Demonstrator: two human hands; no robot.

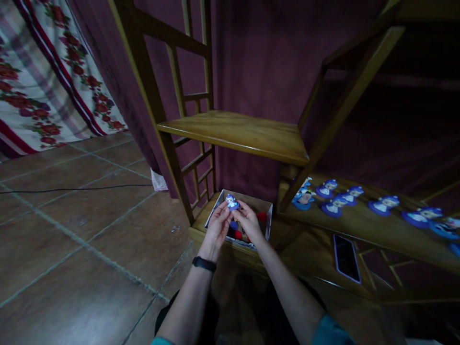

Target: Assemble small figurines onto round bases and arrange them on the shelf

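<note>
A small blue and white figurine [232, 202] on a purple base is held between the fingertips of both my hands. My left hand [218, 224] grips its left side, and my right hand [248, 221] closes on it from the right. Below them an open cardboard box [269, 211] sits on the bottom shelf, with red and blue pieces inside. My hands cover part of its contents. To the right, several similar purple-based figurines [384, 205] stand on a wooden shelf, alongside light-blue-based ones [304, 197].
A phone [347, 258] lies on the lower ledge at right. The wooden shelf unit [233, 132] has a slanted post [352, 100] right of the box. A black cable [79, 189] crosses the tiled floor [72, 268]. Dark curtains [251, 67] hang behind.
</note>
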